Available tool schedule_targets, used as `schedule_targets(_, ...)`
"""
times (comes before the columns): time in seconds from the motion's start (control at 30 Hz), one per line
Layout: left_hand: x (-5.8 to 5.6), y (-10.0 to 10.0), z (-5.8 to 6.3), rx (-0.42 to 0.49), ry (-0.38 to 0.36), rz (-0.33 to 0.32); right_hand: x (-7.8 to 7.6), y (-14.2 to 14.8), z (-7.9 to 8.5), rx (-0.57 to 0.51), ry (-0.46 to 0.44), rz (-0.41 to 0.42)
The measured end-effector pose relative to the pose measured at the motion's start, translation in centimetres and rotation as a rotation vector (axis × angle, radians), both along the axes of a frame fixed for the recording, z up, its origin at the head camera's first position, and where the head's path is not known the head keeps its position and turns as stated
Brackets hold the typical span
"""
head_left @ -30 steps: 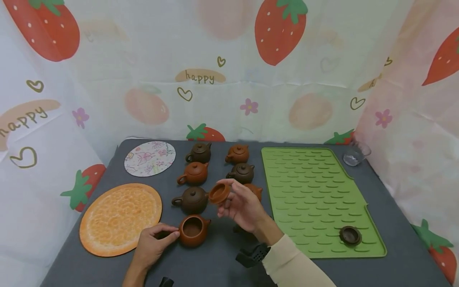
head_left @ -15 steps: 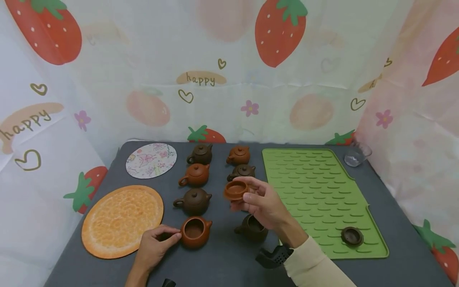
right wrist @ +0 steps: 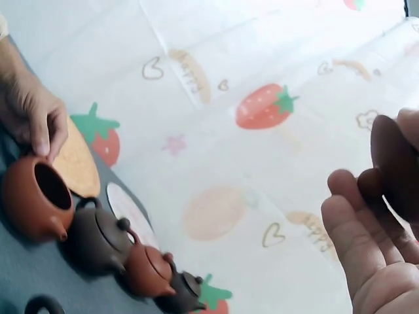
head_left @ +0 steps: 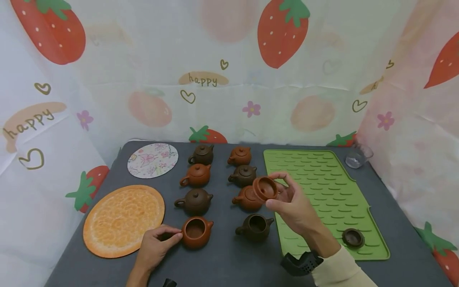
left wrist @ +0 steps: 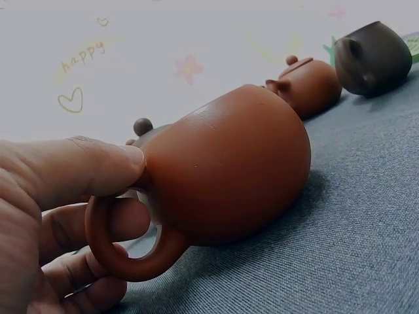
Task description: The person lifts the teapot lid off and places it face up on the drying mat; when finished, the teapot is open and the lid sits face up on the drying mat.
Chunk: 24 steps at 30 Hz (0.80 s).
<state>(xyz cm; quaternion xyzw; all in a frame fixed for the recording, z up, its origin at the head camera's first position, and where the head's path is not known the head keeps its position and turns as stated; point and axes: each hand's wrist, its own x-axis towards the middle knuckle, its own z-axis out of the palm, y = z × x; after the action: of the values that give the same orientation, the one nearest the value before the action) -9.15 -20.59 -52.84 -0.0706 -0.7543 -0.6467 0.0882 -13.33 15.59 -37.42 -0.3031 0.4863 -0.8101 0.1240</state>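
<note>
A reddish-brown teapot [head_left: 196, 238] stands on the table without its lid, its round mouth facing up. My left hand [head_left: 155, 246] pinches that teapot's handle [left wrist: 105, 245] between thumb and fingers. Above the table on the right, my right hand [head_left: 297, 205] holds the reddish-brown teapot lid [head_left: 265, 189] by its edge, hollow underside turned toward the head camera. In the right wrist view the lid's knob [right wrist: 371, 183] sits by the fingers. A dark brown teapot [head_left: 255, 233], also lidless, stands below the right hand. Its dark lid [head_left: 353, 238] lies upside down on the green mat.
Lidded teapots, among them a dark one [head_left: 195, 202] and a reddish one [head_left: 249, 199], stand in two columns. The green mat [head_left: 312, 223] lies to the right, a glass cup [head_left: 356, 157] behind it. Two round mats, orange [head_left: 123, 221] and floral [head_left: 153, 160], lie left.
My right hand has carried the reddish lid rightward, away from the open reddish teapot, uncovering the dark lidless teapot from view. The left hand keeps its hold on the handle.
</note>
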Motion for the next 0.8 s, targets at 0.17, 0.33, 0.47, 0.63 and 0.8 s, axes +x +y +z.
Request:
schedule_targets(0.17,0.0,0.0,0.0,0.005,0.001,-0.005,0.7,1.9,0.6,0.106,0.018,-0.093)
schedule_targets(0.33,0.0,0.0,0.0,0.005,0.001,-0.005,1.2,3.5,0.7,0.167,0.054,-0.118)
schedule_targets(0.47,0.0,0.0,0.0,0.005,0.001,-0.003,1.5,4.5,0.7,0.208,0.126,-0.139)
schedule_targets(0.63,0.0,0.0,0.0,0.007,-0.006,0.001,1.9,5.5,0.8,0.277,0.162,-0.195)
schedule_targets(0.8,0.0,0.0,0.0,0.004,-0.009,0.004,2.3,6.6,0.4,0.371,0.16,-0.27)
